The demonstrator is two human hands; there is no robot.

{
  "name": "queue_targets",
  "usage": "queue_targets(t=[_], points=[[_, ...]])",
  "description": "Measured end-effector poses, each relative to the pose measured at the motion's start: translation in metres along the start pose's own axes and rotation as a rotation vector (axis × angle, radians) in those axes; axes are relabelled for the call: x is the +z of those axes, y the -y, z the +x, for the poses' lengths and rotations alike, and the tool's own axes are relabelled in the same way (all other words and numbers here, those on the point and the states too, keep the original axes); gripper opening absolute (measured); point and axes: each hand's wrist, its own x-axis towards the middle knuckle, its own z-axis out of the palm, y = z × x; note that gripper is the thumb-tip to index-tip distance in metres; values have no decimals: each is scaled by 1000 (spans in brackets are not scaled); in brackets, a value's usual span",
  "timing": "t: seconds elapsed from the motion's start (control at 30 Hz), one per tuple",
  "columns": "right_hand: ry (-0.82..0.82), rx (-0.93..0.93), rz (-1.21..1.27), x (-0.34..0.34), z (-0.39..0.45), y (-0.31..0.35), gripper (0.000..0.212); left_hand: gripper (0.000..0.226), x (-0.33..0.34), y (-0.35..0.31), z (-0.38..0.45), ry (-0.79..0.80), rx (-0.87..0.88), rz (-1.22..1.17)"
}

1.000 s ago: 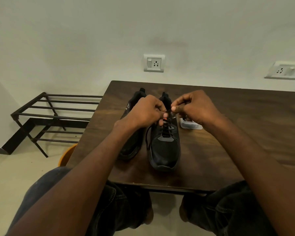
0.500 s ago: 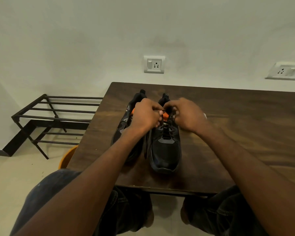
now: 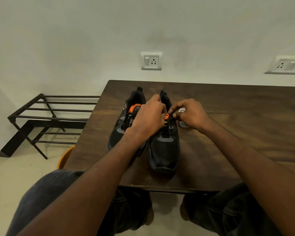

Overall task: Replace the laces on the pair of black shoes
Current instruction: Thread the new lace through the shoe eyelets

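Lace (image 3: 172,116) runs between my hands: left hand (image 3: 147,119) and right hand (image 3: 191,114) both pinch it above the right shoe (image 3: 164,150).

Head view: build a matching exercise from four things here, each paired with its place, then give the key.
Things:
1. right shoe
2. left shoe
3. metal rack
4. wall socket

Places:
A. on the floor, left of the table
B. on the wall above the table
C. under both hands, at its laces
D. partly behind the left forearm

Pairs: 1-C, 2-D, 3-A, 4-B
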Motion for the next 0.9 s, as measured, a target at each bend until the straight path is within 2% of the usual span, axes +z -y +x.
queue_targets(t=[0.17, 0.3, 0.43, 0.57, 0.7, 0.83, 0.9], points=[[4, 57, 106, 3, 1, 1, 25, 12, 7, -4, 1, 51, 51, 84], [8, 71, 138, 3, 2, 3, 22, 2, 9, 5, 5, 41, -55, -47], [9, 107, 167, 6, -1, 3, 20, 7, 11, 7, 5, 43, -138, -160], [-46, 183, 279, 10, -1, 6, 6, 18, 18, -2, -4, -41, -126, 114], [-39, 278, 396, 11, 2, 6, 7, 17, 21, -6, -5, -58, -148, 133], [13, 330, 545, 8, -6, 10, 15, 10, 28, -4, -3, -51, -186, -42], [-6, 360, 592, 8, -8, 12, 19, 20, 34, -4, -5, -48, -208, -147]])
